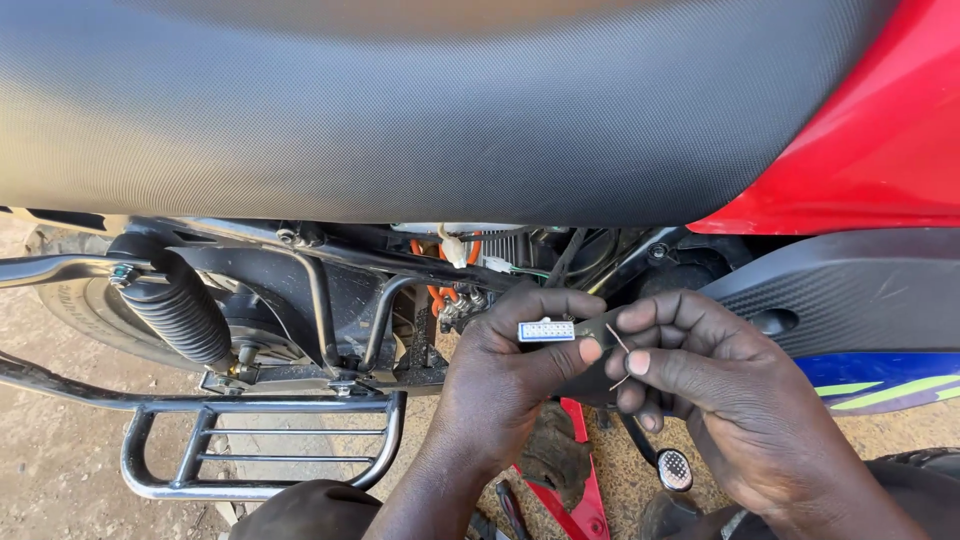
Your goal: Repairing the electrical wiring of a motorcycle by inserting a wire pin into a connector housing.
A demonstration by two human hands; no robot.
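Black textured seat (430, 100) fills the top of the view, with a red side panel (880, 130) at right. Below it, a black rubber shock boot (180, 310) and a chrome footrest frame (250, 450) are seen over dirt ground. A small white multi-pin connector (546, 331) is held between both hands, just below the frame's orange wiring (437, 292). The left hand (505, 390) is clenched on the connector's body, thumb pressed beneath. A thin metal pin (620, 350) is pinched by the right hand (720, 400), close beside the connector's end. Judged mid-way: connector pulled free from the harness, pin not yet seated.
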